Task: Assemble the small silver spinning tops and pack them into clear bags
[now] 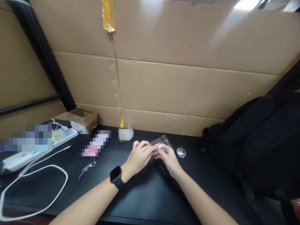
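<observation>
A clear plastic bag (166, 141) is held between my two hands above the black table (145, 200). My left hand (140, 155), with a black watch on its wrist, has its fingers closed on the bag's near left side. From the right, my right hand (169, 158) pinches the same bag, its fingertips close to those of my left hand. What lies inside the bag is too small to tell. Just right of my right hand sits a round, shiny silver object (181, 152). Another crumpled clear bag (126, 134) lies behind my left hand.
A black backpack (264, 143) fills the right side. On the left are a white power strip (25, 157), a looped white cable (67, 178), a keychain (86, 170) and a blurred pink item (96, 145). An open cardboard box (85, 118) stands by the cardboard wall (164, 84).
</observation>
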`<action>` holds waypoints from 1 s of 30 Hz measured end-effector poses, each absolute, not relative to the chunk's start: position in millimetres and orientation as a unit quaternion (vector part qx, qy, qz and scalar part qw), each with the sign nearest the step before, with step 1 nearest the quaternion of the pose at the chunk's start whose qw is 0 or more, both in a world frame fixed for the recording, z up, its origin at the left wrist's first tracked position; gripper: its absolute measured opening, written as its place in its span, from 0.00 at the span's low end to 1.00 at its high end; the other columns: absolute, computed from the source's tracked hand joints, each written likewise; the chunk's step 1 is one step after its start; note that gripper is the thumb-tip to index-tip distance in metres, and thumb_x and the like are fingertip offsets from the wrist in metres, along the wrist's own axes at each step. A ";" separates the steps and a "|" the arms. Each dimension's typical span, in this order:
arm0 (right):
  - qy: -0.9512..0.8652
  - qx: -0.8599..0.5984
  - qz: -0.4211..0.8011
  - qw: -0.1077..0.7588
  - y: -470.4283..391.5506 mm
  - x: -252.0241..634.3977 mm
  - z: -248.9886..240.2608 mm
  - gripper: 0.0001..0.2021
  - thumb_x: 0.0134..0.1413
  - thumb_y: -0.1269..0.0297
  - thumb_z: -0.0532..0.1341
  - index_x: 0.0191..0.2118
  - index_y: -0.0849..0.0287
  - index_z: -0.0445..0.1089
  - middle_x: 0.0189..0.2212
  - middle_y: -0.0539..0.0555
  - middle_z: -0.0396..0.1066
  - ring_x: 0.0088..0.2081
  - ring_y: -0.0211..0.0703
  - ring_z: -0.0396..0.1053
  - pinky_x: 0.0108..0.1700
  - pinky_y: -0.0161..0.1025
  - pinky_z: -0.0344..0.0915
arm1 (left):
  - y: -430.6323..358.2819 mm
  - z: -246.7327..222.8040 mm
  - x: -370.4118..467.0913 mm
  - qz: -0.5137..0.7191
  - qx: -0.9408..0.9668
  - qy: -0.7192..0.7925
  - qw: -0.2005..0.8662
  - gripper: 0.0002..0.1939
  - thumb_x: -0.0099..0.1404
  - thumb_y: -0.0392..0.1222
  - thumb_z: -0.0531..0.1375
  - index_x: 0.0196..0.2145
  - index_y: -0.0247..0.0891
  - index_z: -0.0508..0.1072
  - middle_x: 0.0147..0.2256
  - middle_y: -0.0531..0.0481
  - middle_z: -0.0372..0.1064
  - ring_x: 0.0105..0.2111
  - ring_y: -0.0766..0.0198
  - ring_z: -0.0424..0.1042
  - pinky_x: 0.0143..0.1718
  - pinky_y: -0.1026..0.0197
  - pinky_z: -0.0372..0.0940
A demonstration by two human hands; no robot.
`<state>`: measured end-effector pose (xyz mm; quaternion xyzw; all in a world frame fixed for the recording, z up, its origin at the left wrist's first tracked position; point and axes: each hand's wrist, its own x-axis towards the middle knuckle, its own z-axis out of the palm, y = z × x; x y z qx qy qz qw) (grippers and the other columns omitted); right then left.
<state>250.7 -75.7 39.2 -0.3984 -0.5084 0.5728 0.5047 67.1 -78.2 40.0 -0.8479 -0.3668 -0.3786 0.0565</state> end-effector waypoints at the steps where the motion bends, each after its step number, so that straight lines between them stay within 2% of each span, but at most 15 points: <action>1: -0.501 -0.404 0.572 0.508 -74.4 251.8 38.6 0.18 0.51 0.52 0.70 0.40 0.61 0.75 0.34 0.56 0.76 0.33 0.43 0.74 0.34 0.38 0.68 | -77.5 39.7 66.3 -0.369 -0.857 -0.356 0.056 0.12 0.72 0.34 0.56 0.50 0.45 0.73 0.43 0.49 0.78 0.48 0.58 0.70 0.45 0.52 0.54; 4: -0.495 -0.416 0.569 0.508 -70.8 255.8 37.5 0.16 0.50 0.53 0.71 0.37 0.61 0.76 0.28 0.53 0.73 0.29 0.39 0.69 0.31 0.36 0.65 | -74.5 39.2 62.9 -0.350 -0.873 -0.336 0.050 0.13 0.72 0.33 0.56 0.49 0.45 0.74 0.49 0.49 0.76 0.53 0.57 0.68 0.48 0.52 0.54; 8: -0.497 -0.415 0.578 0.496 -67.6 261.8 39.3 0.15 0.49 0.54 0.71 0.35 0.61 0.76 0.26 0.51 0.72 0.27 0.38 0.67 0.31 0.36 0.62 | -68.5 38.8 55.6 -0.349 -0.859 -0.371 0.061 0.16 0.71 0.32 0.56 0.53 0.46 0.74 0.57 0.46 0.70 0.59 0.55 0.64 0.50 0.51 0.55; 12: -0.527 -0.415 0.575 0.469 -67.0 265.9 41.8 0.14 0.50 0.55 0.71 0.34 0.62 0.77 0.24 0.50 0.70 0.26 0.38 0.65 0.30 0.36 0.61 | -65.5 40.2 48.7 -0.365 -0.856 -0.358 0.081 0.13 0.72 0.36 0.57 0.50 0.47 0.76 0.54 0.48 0.74 0.60 0.55 0.64 0.52 0.50 0.54; 17: -0.526 -0.443 0.544 0.481 -66.6 266.3 41.5 0.16 0.51 0.51 0.69 0.31 0.62 0.75 0.23 0.50 0.69 0.25 0.37 0.63 0.29 0.36 0.60 | -70.1 45.1 47.6 -0.368 -0.872 -0.314 0.078 0.11 0.72 0.38 0.58 0.45 0.49 0.78 0.52 0.52 0.76 0.58 0.56 0.65 0.49 0.52 0.53; 22: -0.575 -0.485 0.477 0.455 -62.9 270.9 39.3 0.16 0.48 0.52 0.71 0.35 0.60 0.76 0.25 0.51 0.73 0.24 0.38 0.65 0.27 0.36 0.61 | -71.3 43.0 49.4 -0.310 -0.902 -0.292 0.068 0.12 0.73 0.38 0.56 0.47 0.50 0.78 0.50 0.51 0.77 0.59 0.55 0.63 0.48 0.51 0.53; 27: -0.661 -0.483 0.382 0.429 -56.5 277.4 33.7 0.13 0.52 0.54 0.68 0.36 0.59 0.76 0.29 0.55 0.77 0.30 0.44 0.72 0.33 0.40 0.68 | -66.1 37.4 46.8 -0.278 -0.907 -0.311 0.053 0.13 0.74 0.39 0.55 0.50 0.51 0.76 0.53 0.52 0.75 0.60 0.55 0.60 0.51 0.48 0.52; 30: -0.647 -0.486 0.385 0.444 -53.9 278.8 31.0 0.15 0.52 0.54 0.69 0.40 0.59 0.74 0.29 0.54 0.76 0.28 0.43 0.72 0.32 0.40 0.68 | -64.5 38.6 43.1 -0.261 -0.901 -0.341 0.056 0.19 0.71 0.33 0.56 0.55 0.52 0.73 0.57 0.52 0.71 0.61 0.53 0.58 0.51 0.48 0.54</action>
